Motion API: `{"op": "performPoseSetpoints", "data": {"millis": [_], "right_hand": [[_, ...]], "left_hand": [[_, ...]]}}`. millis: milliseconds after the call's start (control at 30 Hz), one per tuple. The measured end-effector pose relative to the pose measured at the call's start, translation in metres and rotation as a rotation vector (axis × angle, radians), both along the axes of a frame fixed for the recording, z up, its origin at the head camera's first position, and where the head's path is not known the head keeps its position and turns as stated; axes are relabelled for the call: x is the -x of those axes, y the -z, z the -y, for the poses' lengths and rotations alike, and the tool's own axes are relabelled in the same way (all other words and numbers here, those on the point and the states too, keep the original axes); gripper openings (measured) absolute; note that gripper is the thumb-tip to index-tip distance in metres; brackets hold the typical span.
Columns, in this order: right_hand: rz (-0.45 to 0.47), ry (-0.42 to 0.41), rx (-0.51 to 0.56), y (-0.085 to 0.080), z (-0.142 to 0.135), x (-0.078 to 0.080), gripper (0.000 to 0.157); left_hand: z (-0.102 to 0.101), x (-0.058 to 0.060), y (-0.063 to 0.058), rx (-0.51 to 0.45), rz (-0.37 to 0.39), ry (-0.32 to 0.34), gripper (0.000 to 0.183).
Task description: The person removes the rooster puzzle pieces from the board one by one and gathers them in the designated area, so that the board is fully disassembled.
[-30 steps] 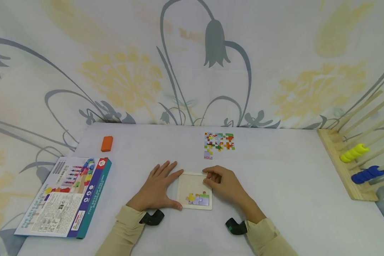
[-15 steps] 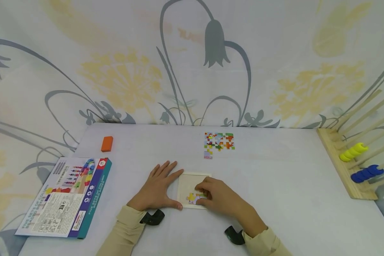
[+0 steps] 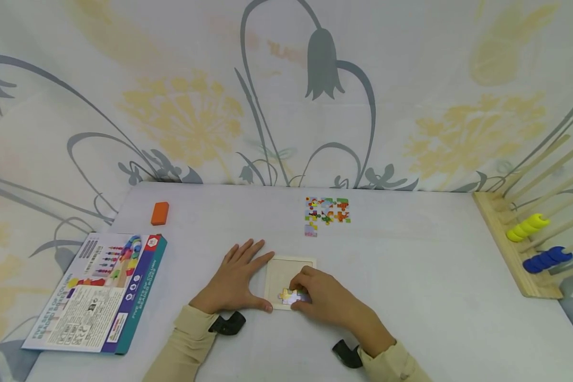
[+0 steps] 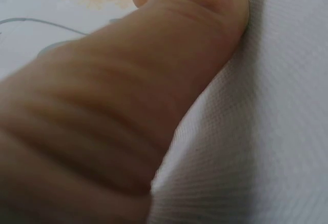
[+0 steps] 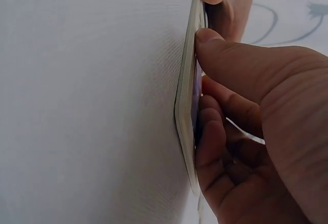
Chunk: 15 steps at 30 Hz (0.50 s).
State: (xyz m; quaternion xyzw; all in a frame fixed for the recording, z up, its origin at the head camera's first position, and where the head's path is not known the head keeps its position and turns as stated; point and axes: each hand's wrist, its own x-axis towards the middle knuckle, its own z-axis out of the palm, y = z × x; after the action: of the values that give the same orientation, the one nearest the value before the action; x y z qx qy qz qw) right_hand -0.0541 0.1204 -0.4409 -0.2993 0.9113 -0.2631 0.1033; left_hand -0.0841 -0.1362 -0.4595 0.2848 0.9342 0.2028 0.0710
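Note:
A shallow square wooden puzzle tray [image 3: 280, 270] lies in front of me, with a few joined puzzle pieces [image 3: 287, 296] along its lower edge, yellow and lilac. My left hand [image 3: 236, 281] rests on the table with fingers spread, its index fingertip and thumb at the tray's left side. My right hand [image 3: 331, 300] covers the tray's lower right corner, thumb below and curled fingers above, gripping the pieces there. The right wrist view has the right thumb [image 5: 225, 55] at the tray rim [image 5: 183, 101]. The left wrist view shows mostly the left wrist [image 4: 128, 80].
Several loose puzzle pieces [image 3: 327, 216] lie grouped behind the tray. At far left are a toy box [image 3: 100, 297] and an orange block [image 3: 159, 214]. A wooden bead rack [image 3: 515, 249] with yellow and blue beads stands at right. A patterned cloth [image 3: 277, 106] backs the table.
My right hand has moved left and down from the tray's upper right edge onto the pieces at its lower right. Since half a second ago it has shifted only slightly. The left hand stays put.

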Motion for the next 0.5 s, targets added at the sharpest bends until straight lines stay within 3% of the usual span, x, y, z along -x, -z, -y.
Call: {"op": "performPoseSetpoints", "data": {"millis": [500], "right_hand": [[0.047, -0.015, 0.04, 0.0007, -0.0023, 0.0026, 0.025]], "left_hand": [[0.0009, -0.0009, 0.0003, 0.0, -0.002, 0.0, 0.115]]}}
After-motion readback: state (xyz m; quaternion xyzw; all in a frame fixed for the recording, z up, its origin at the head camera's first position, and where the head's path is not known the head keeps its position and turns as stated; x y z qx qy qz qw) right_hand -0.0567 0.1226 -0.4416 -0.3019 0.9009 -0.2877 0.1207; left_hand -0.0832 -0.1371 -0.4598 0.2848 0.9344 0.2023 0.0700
